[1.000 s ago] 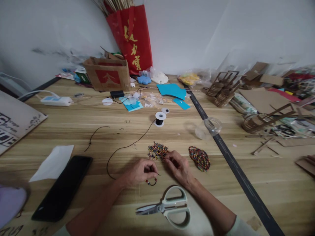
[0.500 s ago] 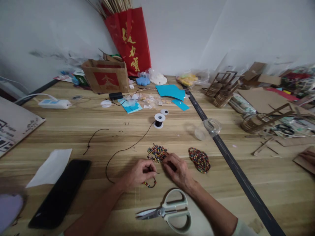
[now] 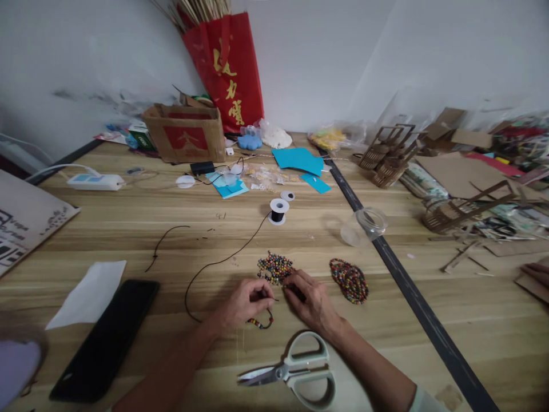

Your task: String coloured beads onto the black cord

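My left hand [image 3: 246,301] pinches a thin black cord near its tip. A short row of coloured beads [image 3: 256,323] is strung on that cord, which loops below the fingers. My right hand [image 3: 309,297] rests at the edge of a loose pile of small multicoloured beads [image 3: 274,267], thumb and forefinger closed together; whatever lies between them is too small to make out. From my left hand the cord [image 3: 201,266] curves back to a white spool [image 3: 278,212] wound with black. A coiled string of beads [image 3: 349,280] lies right of my right hand. Scissors [image 3: 295,372] lie partly open below both hands.
At left lie a black phone [image 3: 107,340] and a white paper [image 3: 88,294]. A clear round container [image 3: 364,226] stands right of the spool. Small woven baskets [image 3: 454,214] and cardboard crowd the right. Another person's hand [image 3: 536,272] shows at the right edge.
Almost nothing differs. My left hand keeps the cord, and my right fingers stay at the bead pile with slight finger movement. The whole view has shifted very slightly.
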`<control>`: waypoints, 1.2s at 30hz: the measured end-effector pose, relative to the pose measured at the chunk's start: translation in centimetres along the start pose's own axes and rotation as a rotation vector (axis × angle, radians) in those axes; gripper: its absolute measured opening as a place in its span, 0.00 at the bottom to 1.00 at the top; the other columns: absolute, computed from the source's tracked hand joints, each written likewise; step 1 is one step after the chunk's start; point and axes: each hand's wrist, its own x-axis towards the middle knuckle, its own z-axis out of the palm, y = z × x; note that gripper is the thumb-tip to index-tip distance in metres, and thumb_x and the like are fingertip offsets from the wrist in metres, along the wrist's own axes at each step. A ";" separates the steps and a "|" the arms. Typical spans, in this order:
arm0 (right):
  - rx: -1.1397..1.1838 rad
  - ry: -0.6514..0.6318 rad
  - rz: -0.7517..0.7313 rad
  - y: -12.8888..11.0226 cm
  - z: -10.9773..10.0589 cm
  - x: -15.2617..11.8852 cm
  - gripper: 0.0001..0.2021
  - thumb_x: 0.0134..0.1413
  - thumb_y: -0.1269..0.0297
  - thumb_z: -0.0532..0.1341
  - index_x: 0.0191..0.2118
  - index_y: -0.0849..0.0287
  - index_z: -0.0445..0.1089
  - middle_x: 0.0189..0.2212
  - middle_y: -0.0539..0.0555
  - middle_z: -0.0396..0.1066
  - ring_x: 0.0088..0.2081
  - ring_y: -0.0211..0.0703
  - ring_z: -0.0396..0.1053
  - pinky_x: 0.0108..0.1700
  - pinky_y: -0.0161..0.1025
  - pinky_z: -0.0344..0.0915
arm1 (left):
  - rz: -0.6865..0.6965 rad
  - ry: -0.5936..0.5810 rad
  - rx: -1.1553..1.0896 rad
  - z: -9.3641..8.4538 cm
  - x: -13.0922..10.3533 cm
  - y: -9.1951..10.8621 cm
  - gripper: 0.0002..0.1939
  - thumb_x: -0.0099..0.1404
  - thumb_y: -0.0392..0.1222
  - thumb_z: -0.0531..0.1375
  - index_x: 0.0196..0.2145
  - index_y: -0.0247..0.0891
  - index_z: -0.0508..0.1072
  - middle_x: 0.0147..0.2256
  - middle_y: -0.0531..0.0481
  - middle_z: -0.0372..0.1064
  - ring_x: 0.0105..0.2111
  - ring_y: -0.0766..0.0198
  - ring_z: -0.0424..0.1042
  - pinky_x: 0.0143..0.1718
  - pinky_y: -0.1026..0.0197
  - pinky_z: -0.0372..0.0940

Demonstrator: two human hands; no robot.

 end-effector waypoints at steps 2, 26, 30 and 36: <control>-0.017 -0.006 0.001 0.0 0.0 0.0 0.05 0.58 0.73 0.57 0.38 0.57 0.69 0.35 0.55 0.71 0.36 0.42 0.69 0.37 0.35 0.65 | 0.011 0.000 0.004 0.0 0.0 0.0 0.05 0.56 0.38 0.59 0.27 0.34 0.68 0.24 0.54 0.63 0.25 0.68 0.62 0.28 0.67 0.57; -0.121 -0.087 -0.023 0.1 -0.1 0.0 0.07 0.62 0.71 0.54 0.37 0.57 0.70 0.34 0.56 0.70 0.36 0.42 0.69 0.38 0.35 0.65 | 0.032 0.012 -0.022 0.0 0.1 0.1 0.06 0.56 0.39 0.60 0.27 0.34 0.69 0.24 0.53 0.66 0.25 0.68 0.64 0.28 0.66 0.59; -0.175 -0.086 -0.035 0.0 0.0 0.0 0.07 0.63 0.71 0.54 0.37 0.57 0.69 0.33 0.56 0.70 0.36 0.42 0.69 0.37 0.35 0.64 | 0.038 0.018 -0.024 0.1 0.1 0.1 0.05 0.56 0.39 0.61 0.27 0.34 0.69 0.24 0.53 0.67 0.25 0.68 0.64 0.29 0.66 0.59; -0.083 -0.055 -0.065 -0.2 -0.2 -0.1 0.07 0.65 0.70 0.52 0.39 0.57 0.66 0.34 0.56 0.70 0.36 0.42 0.69 0.39 0.36 0.64 | 0.024 0.025 -0.038 0.2 0.1 -0.2 0.06 0.56 0.40 0.62 0.28 0.34 0.70 0.24 0.53 0.68 0.26 0.67 0.66 0.29 0.66 0.61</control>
